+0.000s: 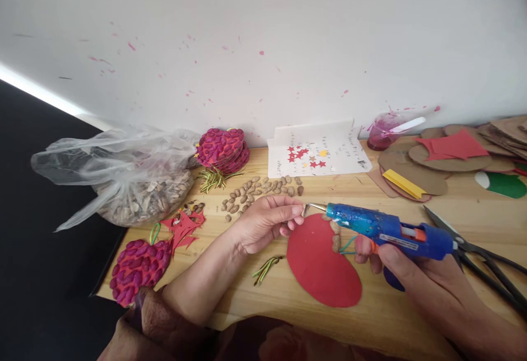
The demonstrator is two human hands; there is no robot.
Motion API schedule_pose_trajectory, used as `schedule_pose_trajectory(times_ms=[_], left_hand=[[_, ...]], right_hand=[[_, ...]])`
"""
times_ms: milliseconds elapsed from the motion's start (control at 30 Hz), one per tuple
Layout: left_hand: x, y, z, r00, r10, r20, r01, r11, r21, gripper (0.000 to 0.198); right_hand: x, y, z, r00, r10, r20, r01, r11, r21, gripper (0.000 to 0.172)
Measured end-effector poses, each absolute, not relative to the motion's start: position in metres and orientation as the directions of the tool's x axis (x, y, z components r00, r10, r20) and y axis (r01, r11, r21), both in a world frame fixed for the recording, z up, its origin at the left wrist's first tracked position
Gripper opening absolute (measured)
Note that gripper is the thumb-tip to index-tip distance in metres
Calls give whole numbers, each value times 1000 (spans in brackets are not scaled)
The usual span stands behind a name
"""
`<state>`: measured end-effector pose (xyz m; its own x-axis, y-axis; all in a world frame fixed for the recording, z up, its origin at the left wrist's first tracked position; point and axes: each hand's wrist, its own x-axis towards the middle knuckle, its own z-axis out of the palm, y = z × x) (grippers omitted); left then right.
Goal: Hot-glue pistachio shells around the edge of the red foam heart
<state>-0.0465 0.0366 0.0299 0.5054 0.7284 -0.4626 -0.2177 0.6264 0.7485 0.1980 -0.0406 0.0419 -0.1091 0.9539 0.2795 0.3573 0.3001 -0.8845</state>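
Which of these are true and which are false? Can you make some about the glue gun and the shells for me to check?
1. The right hand holds a blue glue gun. True.
2. The left hand is pinching a shell piece at the gun's nozzle. True.
3. The oval card under the nozzle is green. False: it is red.
4. The scissors lie left of the plastic bag. False: they lie at the right, behind the gun.
5. Loose shells lie on the table. True.
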Motion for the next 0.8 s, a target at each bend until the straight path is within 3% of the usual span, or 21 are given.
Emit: schedule_pose_trajectory(times_ms=[267, 800], left_hand=[[-46, 36, 32, 496, 728, -473, -195, 625, 756, 34], [-48, 36, 29, 503, 745, -438, -232, 605, 761, 28]], right_hand=[[200, -43, 36, -120, 969, 217, 381, 247, -891, 18], [199, -42, 38, -111, 950, 291, 419, 311, -853, 17]])
